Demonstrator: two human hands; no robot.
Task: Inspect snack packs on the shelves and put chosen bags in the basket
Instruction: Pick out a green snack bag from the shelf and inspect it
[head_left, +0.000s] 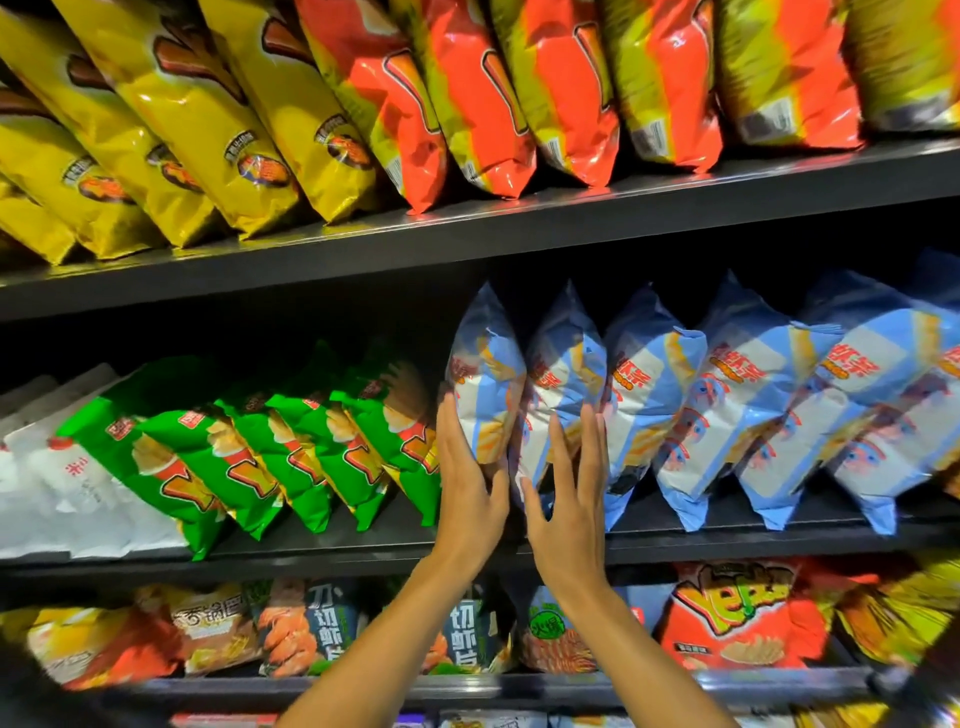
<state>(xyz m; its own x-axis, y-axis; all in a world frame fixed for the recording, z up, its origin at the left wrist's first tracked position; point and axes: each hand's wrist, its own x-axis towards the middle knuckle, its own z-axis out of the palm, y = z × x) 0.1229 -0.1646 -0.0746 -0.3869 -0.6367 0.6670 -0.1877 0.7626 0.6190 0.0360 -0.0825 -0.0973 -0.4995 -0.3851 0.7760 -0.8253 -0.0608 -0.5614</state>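
While both arms reach up from the bottom edge of the view, the person's hands meet at the middle shelf (363, 545) of a dark store rack. The left hand (467, 488) lies against the left side of the first blue-and-white snack bag (485, 374), the leftmost of a row of such bags standing upright and leaning on one another. Its fingers (448, 421) are straight and held close together, running up the edge of the bag, and the thumb lies under the bag's lower corner. The right hand (563, 512) is just beside it, laid flat against the second blue-and-white bag (563, 374). Its fingers are straight and slightly spread, pointing upward, with the fingertips touching the bag's front. The two hands are close but apart, with a narrow gap between them.

To the left on the same shelf stands a row of green snack bags (291, 447), tilted to the left, and beyond them some white bags (62, 467). More blue-and-white bags (779, 405) continue to the right. The top shelf (519, 228) carries yellow bags (171, 119) on the left and orange-red bags (519, 93) on the right. The bottom shelf (519, 686) holds mixed packs, among them a red bag with large yellow lettering (737, 618). The edges of the view are blurred.
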